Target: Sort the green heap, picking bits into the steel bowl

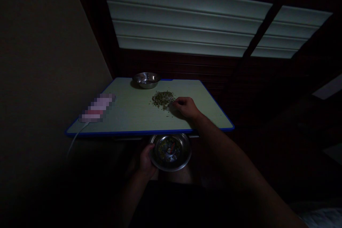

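My left hand [148,159] grips the rim of a metal bowl [184,162], thumb over the edge. The bowl is just below the table's front edge, with small greenish bits and a dark and red mark at its bottom. On the pale table [130,114] lies a loose pile of small green beans or seeds [162,98]. At the right side of the pile is my right hand [186,107], its thumb and forefinger pinched together. Whatever sits between those fingertips is too small and dark to make out.
A second metal bowl [146,80] stands at the table's back edge. At the left lies a blurred-out pink object [97,107] with a white cable [76,138] hanging over the edge. Behind the table is a dark wooden panel with pale slats [181,25]. The room is dim.
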A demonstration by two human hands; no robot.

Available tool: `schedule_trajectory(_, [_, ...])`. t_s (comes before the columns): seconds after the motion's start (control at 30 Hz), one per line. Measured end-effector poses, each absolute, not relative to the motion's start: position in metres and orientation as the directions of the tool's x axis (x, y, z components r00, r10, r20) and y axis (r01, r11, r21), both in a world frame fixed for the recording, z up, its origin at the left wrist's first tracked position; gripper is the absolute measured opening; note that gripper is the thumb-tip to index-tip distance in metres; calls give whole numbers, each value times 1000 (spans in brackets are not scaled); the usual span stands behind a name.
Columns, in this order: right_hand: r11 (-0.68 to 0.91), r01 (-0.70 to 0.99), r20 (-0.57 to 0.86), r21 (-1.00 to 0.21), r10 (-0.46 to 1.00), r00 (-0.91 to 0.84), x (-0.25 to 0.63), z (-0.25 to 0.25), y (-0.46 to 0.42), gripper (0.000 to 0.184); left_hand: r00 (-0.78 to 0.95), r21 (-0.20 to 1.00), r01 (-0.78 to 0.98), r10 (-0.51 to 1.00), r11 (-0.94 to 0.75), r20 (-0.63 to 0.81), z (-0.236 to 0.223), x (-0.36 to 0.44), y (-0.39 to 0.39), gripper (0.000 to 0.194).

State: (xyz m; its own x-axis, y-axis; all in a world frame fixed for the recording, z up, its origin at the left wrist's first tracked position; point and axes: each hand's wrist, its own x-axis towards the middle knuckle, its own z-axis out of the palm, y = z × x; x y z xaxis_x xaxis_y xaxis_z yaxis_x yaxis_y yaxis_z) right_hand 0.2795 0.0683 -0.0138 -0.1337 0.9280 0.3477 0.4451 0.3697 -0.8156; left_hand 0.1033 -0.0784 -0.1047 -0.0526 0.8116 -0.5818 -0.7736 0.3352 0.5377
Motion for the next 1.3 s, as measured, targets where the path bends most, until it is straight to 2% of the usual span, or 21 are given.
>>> schedule_trajectory(0.33, [373, 526, 391, -765, 917, -82, 282, -18, 73, 18, -46, 517, -790, 808, 331, -587, -103, 104, -78, 8])
schedule_trajectory(0.53, [404, 486, 390, -775, 911, -135, 281, -16, 72, 17, -49, 524, -781, 803, 339, -593, -97, 106, -79, 11])
schedule_trajectory(1.3, [383, 453, 360, -805, 922, -140, 281, -16, 72, 13, -36, 525, -778, 811, 344, -584, -104, 104, -78, 13])
